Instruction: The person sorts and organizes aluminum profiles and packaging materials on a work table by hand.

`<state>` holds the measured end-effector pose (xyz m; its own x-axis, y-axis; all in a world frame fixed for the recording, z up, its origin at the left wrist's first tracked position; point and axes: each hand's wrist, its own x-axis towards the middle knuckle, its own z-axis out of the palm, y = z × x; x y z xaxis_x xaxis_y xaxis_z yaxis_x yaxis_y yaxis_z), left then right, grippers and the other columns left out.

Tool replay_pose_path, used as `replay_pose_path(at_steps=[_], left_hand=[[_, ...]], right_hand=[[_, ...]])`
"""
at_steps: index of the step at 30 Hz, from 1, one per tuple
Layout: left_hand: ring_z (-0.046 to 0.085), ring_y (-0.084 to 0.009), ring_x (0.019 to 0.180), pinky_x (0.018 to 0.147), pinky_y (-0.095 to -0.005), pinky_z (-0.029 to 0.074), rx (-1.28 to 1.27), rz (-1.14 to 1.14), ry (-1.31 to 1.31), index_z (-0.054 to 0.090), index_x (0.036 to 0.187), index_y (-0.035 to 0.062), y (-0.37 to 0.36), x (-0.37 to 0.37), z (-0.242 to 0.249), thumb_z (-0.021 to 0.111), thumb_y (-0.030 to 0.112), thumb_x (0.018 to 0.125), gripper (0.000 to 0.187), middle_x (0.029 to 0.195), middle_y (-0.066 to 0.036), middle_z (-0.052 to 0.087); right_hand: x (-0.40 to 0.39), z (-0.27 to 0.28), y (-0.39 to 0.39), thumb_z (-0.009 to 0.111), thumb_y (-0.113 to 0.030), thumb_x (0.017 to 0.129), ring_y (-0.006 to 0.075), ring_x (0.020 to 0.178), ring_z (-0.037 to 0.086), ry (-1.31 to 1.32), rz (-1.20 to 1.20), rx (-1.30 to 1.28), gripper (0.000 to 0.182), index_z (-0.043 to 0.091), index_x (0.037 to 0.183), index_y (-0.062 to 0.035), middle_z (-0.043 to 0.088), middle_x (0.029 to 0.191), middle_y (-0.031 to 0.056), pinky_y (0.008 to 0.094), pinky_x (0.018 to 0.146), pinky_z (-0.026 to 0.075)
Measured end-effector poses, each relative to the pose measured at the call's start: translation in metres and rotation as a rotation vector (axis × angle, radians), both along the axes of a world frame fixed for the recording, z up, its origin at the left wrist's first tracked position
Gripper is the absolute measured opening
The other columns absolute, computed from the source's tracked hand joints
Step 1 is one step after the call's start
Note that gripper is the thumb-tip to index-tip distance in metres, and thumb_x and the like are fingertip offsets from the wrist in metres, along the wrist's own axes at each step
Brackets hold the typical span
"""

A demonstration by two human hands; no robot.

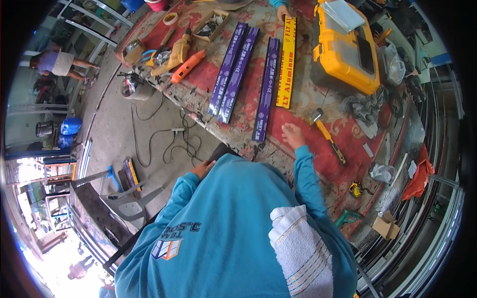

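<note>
My right hand (293,135) hovers over the red patterned table (343,144) with its fingers apart and nothing in it. It is between the near end of a purple aluminium bar (266,84) and a yellow-handled hammer (328,136). My left hand (203,169) is low at the table's near edge, beside a dark object (221,150); its fingers are partly hidden by my teal sleeve. Two more purple bars (232,67) and a yellow bar (286,62) lie across the table. Another person's hand (283,11) touches the yellow bar's far end.
A yellow tool case (343,52) stands at the right of the table. A yellow drill (176,54), an orange tool (188,66) and a box of parts (211,25) lie at the left. Cables (169,136) run over the concrete floor. A person (57,62) stands far left.
</note>
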<state>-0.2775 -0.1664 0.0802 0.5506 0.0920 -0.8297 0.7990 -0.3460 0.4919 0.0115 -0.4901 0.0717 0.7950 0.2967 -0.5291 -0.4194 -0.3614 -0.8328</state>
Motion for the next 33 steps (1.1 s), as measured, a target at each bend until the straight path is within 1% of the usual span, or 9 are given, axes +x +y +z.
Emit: replay_pose_path(at_steps=[2,5,8,10,13,15,20,25,33], left_hand=[[0.042,-0.0372,0.135,0.113,-0.0411,0.031,-0.008,-0.009,-0.009,0.042,0.143,-0.0016,0.005,-0.008,0.001,0.038,0.070,0.091,0.088,0.143,-0.026,0.046],[0.042,-0.0372,0.135,0.113,-0.0410,0.031,0.016,0.000,-0.007,0.042,0.142,-0.0020,0.008,-0.017,0.007,0.038,0.070,0.091,0.088,0.143,-0.026,0.045],[0.043,-0.0376,0.134,0.112,-0.0410,0.032,0.040,-0.031,-0.038,0.042,0.143,-0.0011,0.015,-0.028,-0.005,0.038,0.070,0.091,0.088,0.143,-0.027,0.045],[0.044,-0.0376,0.134,0.112,-0.0407,0.032,0.048,-0.036,-0.048,0.043,0.142,0.0001,0.020,-0.037,-0.023,0.037,0.070,0.091,0.087,0.142,-0.026,0.047],[0.044,-0.0373,0.133,0.111,-0.0406,0.032,0.068,-0.056,-0.071,0.045,0.142,0.0009,0.028,-0.045,-0.053,0.036,0.071,0.091,0.086,0.141,-0.026,0.048],[0.045,-0.0367,0.133,0.112,-0.0404,0.032,0.095,-0.153,-0.147,0.045,0.141,0.0006,0.034,-0.050,-0.069,0.036,0.070,0.091,0.086,0.141,-0.026,0.049],[0.044,-0.0374,0.133,0.112,-0.0403,0.032,0.066,-0.015,-0.052,0.045,0.142,0.0014,0.026,-0.035,-0.036,0.038,0.069,0.092,0.085,0.141,-0.025,0.048],[0.045,-0.0375,0.132,0.111,-0.0405,0.033,0.097,-0.030,-0.052,0.047,0.141,0.0017,0.028,-0.038,-0.034,0.039,0.068,0.092,0.083,0.141,-0.024,0.049],[0.046,-0.0366,0.131,0.110,-0.0398,0.034,0.093,0.074,-0.025,0.049,0.139,0.0011,0.011,-0.021,0.016,0.040,0.068,0.092,0.082,0.139,-0.025,0.051]], right_hand=[[-0.008,-0.015,-0.002,0.065,-0.031,0.092,0.0180,0.080,0.066,-0.008,-0.004,-0.004,0.049,0.057,0.123,0.0069,0.069,0.100,0.0128,0.0309,0.067,0.056],[-0.020,-0.056,-0.011,0.065,-0.030,0.092,0.0240,0.097,0.067,-0.228,0.094,-0.117,0.051,0.055,0.127,0.0049,0.066,0.118,0.0169,0.0351,0.080,0.057],[-0.036,-0.046,0.000,0.066,-0.030,0.091,0.0271,0.106,0.067,-0.371,0.082,-0.164,0.051,0.056,0.127,0.0051,0.064,0.123,0.0204,0.0360,0.087,0.054],[-0.042,-0.024,0.004,0.065,-0.028,0.090,0.0283,0.111,0.065,-0.355,0.187,-0.347,0.051,0.056,0.127,0.0039,0.064,0.124,0.0209,0.0363,0.091,0.053],[-0.041,-0.043,0.003,0.064,-0.030,0.088,0.0303,0.107,0.066,-0.476,0.274,-0.426,0.050,0.059,0.126,0.0019,0.065,0.120,0.0205,0.0386,0.091,0.052],[-0.039,-0.020,0.009,0.064,-0.031,0.087,0.0320,0.106,0.066,-0.471,0.322,-0.479,0.050,0.060,0.125,0.0009,0.065,0.118,0.0212,0.0404,0.092,0.052],[-0.035,0.003,0.018,0.064,-0.035,0.085,0.0373,0.102,0.065,-0.504,0.426,-0.583,0.049,0.063,0.121,-0.0008,0.067,0.112,0.0227,0.0455,0.091,0.051],[-0.033,0.013,0.030,0.061,-0.035,0.087,0.0401,0.104,0.062,-0.445,0.511,-0.641,0.039,0.065,0.108,-0.0016,0.067,0.107,0.0223,0.0493,0.091,0.048],[-0.031,0.016,0.040,0.063,-0.034,0.084,0.0414,0.101,0.063,-0.458,0.498,-0.652,0.042,0.065,0.107,0.0019,0.067,0.104,0.0251,0.0488,0.089,0.049]])
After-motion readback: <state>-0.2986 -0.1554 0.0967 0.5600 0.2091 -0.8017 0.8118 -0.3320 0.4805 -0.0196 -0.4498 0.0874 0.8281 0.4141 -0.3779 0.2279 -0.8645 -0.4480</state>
